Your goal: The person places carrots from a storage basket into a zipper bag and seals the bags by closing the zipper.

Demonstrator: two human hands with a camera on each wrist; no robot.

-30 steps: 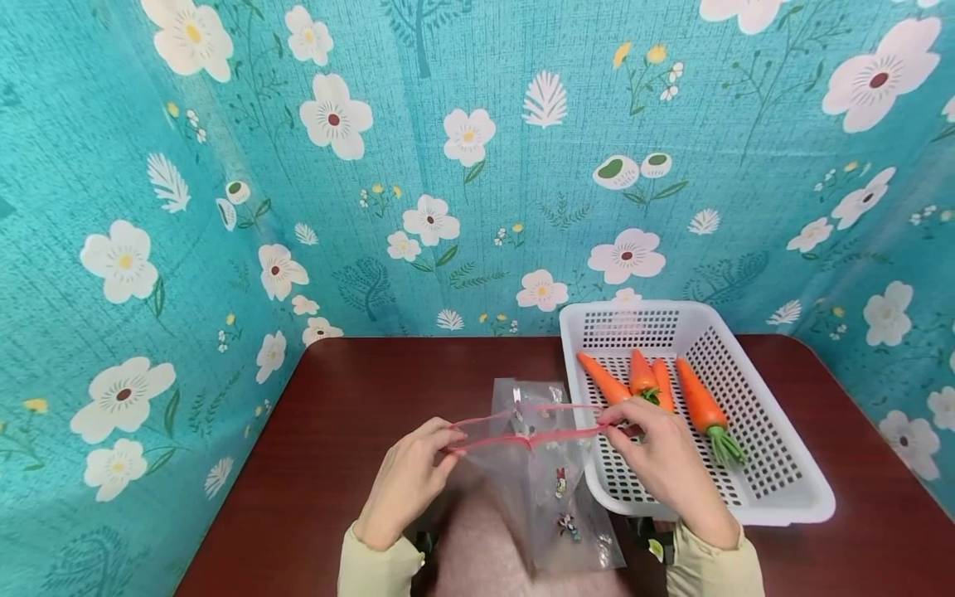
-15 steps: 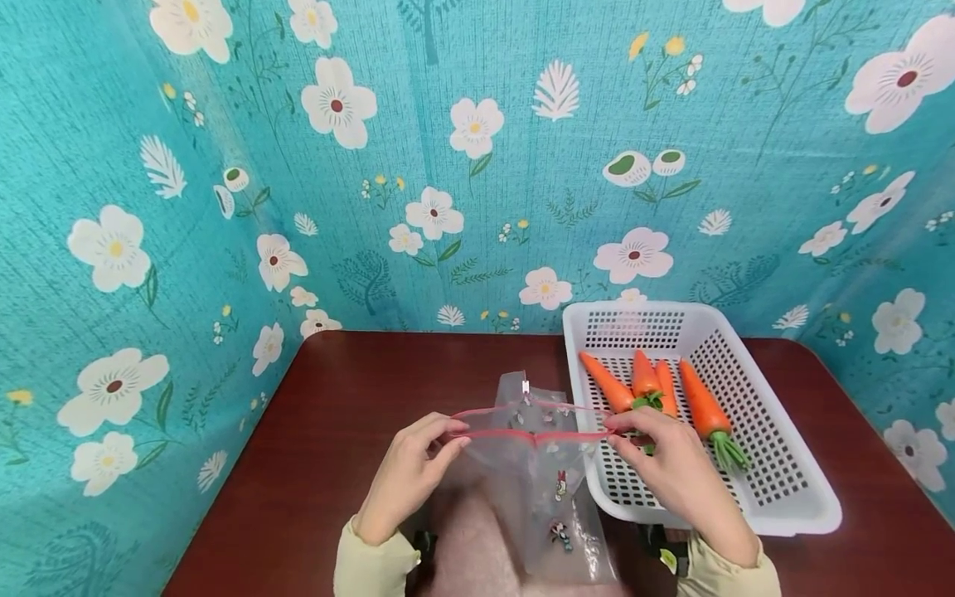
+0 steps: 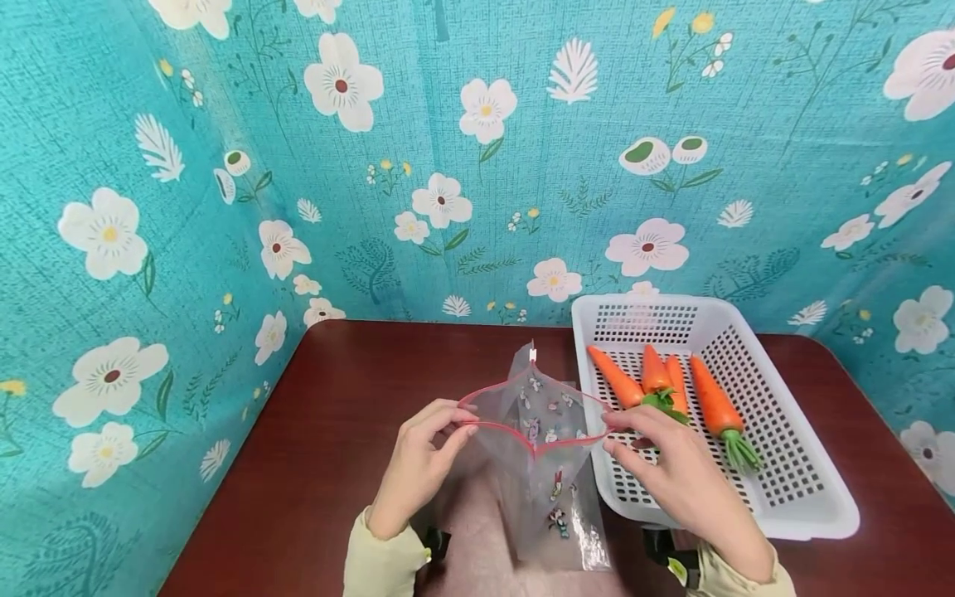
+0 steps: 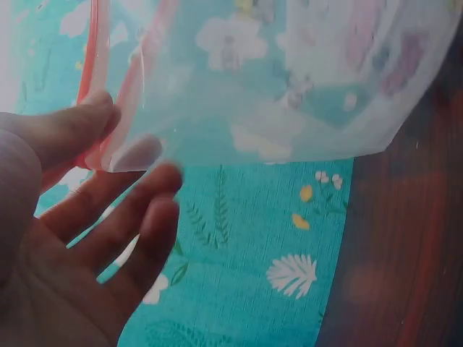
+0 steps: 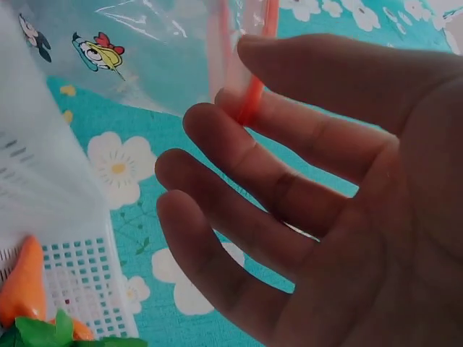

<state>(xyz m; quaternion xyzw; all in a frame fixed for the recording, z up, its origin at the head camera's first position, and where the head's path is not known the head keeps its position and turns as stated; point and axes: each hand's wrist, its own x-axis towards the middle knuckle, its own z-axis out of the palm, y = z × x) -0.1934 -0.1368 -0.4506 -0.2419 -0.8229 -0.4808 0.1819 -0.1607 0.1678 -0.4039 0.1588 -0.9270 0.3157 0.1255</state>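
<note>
A clear zip bag (image 3: 545, 497) printed with small cartoon figures stands upright over the table, its red zip mouth spread apart. My left hand (image 3: 421, 456) pinches the left corner of the mouth between thumb and fingers. At the opposite corner, my right hand (image 3: 675, 464) holds the red edge. In the left wrist view, the left thumb lies over the red strips of the zip bag (image 4: 289, 108), the lower fingers curving loosely below. The right wrist view has the right hand (image 5: 318, 181) with thumb and forefinger on the corner, other fingers apart from it.
A white perforated plastic basket (image 3: 809, 497) stands at the right, close beside the bag and partly under my right hand. Several carrots (image 3: 716, 398) with green tops lie in it. The dark red table (image 3: 358, 373) meets a teal floral cloth (image 3: 448, 207) behind.
The mouth of the zip bag has widened from a narrow slit to a broad diamond. Both hands keep hold of its corners. The head view has shifted slightly.
</note>
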